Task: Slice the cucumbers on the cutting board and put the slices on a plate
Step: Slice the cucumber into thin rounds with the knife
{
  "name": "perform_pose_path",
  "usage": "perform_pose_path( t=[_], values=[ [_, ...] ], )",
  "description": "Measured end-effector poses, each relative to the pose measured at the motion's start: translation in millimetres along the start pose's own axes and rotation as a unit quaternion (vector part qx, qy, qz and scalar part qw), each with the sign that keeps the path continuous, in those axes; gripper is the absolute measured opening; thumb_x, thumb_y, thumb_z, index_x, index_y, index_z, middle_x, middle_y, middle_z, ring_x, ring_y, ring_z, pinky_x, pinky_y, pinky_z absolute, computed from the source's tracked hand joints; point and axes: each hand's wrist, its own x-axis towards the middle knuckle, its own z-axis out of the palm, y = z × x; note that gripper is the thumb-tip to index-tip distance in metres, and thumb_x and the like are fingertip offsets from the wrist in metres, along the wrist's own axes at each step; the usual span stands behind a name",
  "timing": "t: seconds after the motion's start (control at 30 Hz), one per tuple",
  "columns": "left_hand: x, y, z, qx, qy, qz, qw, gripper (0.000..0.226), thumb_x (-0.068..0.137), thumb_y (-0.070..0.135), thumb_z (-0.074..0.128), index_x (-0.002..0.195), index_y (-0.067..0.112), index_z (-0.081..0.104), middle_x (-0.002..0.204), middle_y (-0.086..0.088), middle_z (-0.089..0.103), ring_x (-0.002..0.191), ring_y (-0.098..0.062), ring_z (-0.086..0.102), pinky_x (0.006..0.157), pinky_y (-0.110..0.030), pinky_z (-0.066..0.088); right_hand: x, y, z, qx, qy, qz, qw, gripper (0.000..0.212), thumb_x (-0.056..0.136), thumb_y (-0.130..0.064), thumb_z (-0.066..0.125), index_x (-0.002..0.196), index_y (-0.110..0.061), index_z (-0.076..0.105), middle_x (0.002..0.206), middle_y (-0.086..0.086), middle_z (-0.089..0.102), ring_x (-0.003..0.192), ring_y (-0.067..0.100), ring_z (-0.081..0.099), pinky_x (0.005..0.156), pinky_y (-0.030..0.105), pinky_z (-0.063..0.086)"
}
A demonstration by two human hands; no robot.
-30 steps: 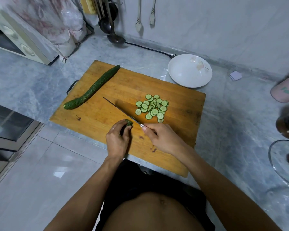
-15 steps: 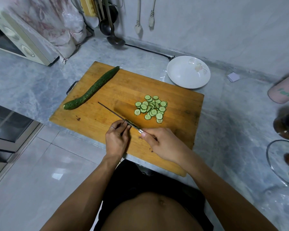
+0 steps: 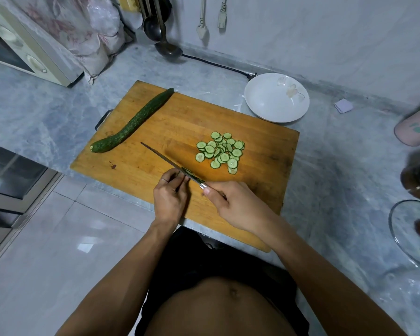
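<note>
Dim, cool, even light over my grey marble tabletop (image 3: 337,166); soft shadows, faint glare on pale glossy floor tiles (image 3: 85,247); wide-angle bending at edges.

both arms are seen bare from upper arm to wrist, no sleeves. left hand (image 3: 169,202) is bare; a thin pale ring is worn on one of its fingers (image 3: 164,180), a second thin band is faintly seen on a neighbouring finger, too small to confirm. right hand (image 3: 238,204) is bare, no ring or watch seen; a short trimmed thumbnail is shown. no gloves, no wrist bands on either side. torso is seen uncovered at the bottom of the view, navel visible. a black garment is worn at the waist, plain dark fabric, no print or logo made out; its cut cannot be told.
</note>
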Motion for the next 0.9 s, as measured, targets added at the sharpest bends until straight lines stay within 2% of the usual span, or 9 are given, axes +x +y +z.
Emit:
perform_pose_path(
  t=[0.1, 0.2, 0.47, 0.57, 0.7, 0.73, 0.8, 0.83, 0.9],
  values=[
    [0.7, 0.1, 0.9, 0.0, 0.007, -0.002, 1.0, 0.012, 0.083, -0.006, 0.068, 0.094, -0.007, 0.074, 0.102, -0.018, 0.067, 0.085, -0.001, 0.054, 0.081, 0.004, 0.032, 6.0, 0.8, -2.1, 0.012, -0.004, 0.002, 1.0, 0.04, 0.106, -0.039, 0.042, 0.084, -0.011, 0.059, 0.058, 0.008, 0.045, 0.054, 0.021, 0.045, 0.055, 0.04, 0.044],
    [0.4, -1.1, 1.1, 0.0, 0.005, 0.0, 1.0, 0.013, 0.084, -0.006, 0.068, 0.096, -0.008, 0.073, 0.103, -0.019, 0.067, 0.086, 0.002, 0.051, 0.081, 0.004, 0.032, 10.6, 4.1, -1.9, 0.026, -0.004, 0.003, 1.0, 0.043, 0.106, -0.037, 0.042, 0.079, -0.005, 0.053, 0.056, -0.001, 0.036, 0.051, 0.011, 0.036, 0.051, 0.038, 0.035],
    [-0.3, -4.5, 1.4, 0.011, -0.028, -0.02, 0.999, 0.015, 0.088, 0.004, 0.065, 0.097, -0.005, 0.074, 0.106, -0.019, 0.067, 0.083, -0.021, 0.064, 0.081, -0.001, 0.036, 29.6, 9.0, 10.1, -0.001, -0.008, 0.021, 1.0, 0.038, 0.106, -0.039, 0.041, 0.088, -0.012, 0.06, 0.067, 0.011, 0.055, 0.055, 0.013, 0.046, 0.055, 0.04, 0.046],
    [-0.1, -2.6, 1.0, 0.008, -0.017, -0.023, 1.0, 0.014, 0.087, 0.002, 0.069, 0.098, -0.004, 0.074, 0.106, -0.017, 0.068, 0.084, -0.013, 0.062, 0.082, 0.0, 0.036, 30.1, 11.3, 6.9, 0.006, -0.01, 0.011, 1.0, 0.037, 0.106, -0.039, 0.042, 0.096, -0.012, 0.064, 0.064, 0.011, 0.053, 0.049, 0.01, 0.04, 0.049, 0.035, 0.039],
    [1.7, 2.5, -3.8, -0.001, -0.004, -0.008, 1.0, 0.012, 0.087, 0.002, 0.069, 0.097, -0.002, 0.075, 0.104, -0.01, 0.07, 0.085, -0.005, 0.059, 0.082, -0.003, 0.039, 31.4, 14.8, -1.0, 0.025, -0.014, 0.016, 0.999, 0.038, 0.107, -0.034, 0.043, 0.11, -0.005, 0.067, 0.055, -0.011, 0.056, 0.043, 0.002, 0.047, 0.045, 0.018, 0.037],
    [3.1, 3.6, -5.2, -0.002, -0.004, -0.01, 1.0, 0.012, 0.086, 0.002, 0.07, 0.096, -0.002, 0.075, 0.103, -0.009, 0.071, 0.086, -0.008, 0.061, 0.083, -0.003, 0.04, 30.0, 15.0, -3.5, 0.019, -0.013, 0.008, 1.0, 0.036, 0.107, -0.034, 0.044, 0.111, -0.007, 0.068, 0.058, -0.01, 0.06, 0.046, 0.006, 0.052, 0.048, 0.022, 0.039],
    [7.0, 4.2, -7.9, 0.002, -0.006, -0.02, 1.0, 0.012, 0.085, 0.003, 0.072, 0.096, -0.001, 0.075, 0.101, -0.01, 0.071, 0.089, -0.016, 0.065, 0.085, -0.002, 0.039, 26.1, 17.4, -9.3, -0.008, -0.01, 0.003, 1.0, 0.037, 0.105, -0.041, 0.045, 0.118, -0.015, 0.067, 0.072, 0.005, 0.067, 0.062, 0.022, 0.06, 0.057, 0.031, 0.046],
    [8.8, 4.8, -9.7, 0.004, -0.002, -0.027, 1.0, 0.013, 0.085, 0.004, 0.072, 0.097, 0.0, 0.075, 0.102, -0.01, 0.071, 0.092, -0.018, 0.065, 0.087, -0.002, 0.038, 24.2, 19.5, -13.3, -0.031, -0.007, 0.012, 0.999, 0.038, 0.103, -0.045, 0.046, 0.122, -0.018, 0.065, 0.082, 0.009, 0.069, 0.073, 0.024, 0.061, 0.064, 0.037, 0.052],
    [11.7, 7.3, -15.1, 0.002, 0.026, -0.035, 0.999, 0.015, 0.087, 0.006, 0.069, 0.101, 0.002, 0.074, 0.105, -0.009, 0.07, 0.097, -0.018, 0.064, 0.09, -0.004, 0.037, 20.5, 23.2, -22.6, -0.084, -0.002, 0.034, 0.996, 0.041, 0.1, -0.051, 0.048, 0.127, -0.021, 0.059, 0.091, 0.003, 0.067, 0.085, 0.018, 0.059, 0.074, 0.04, 0.054]
  ],
)
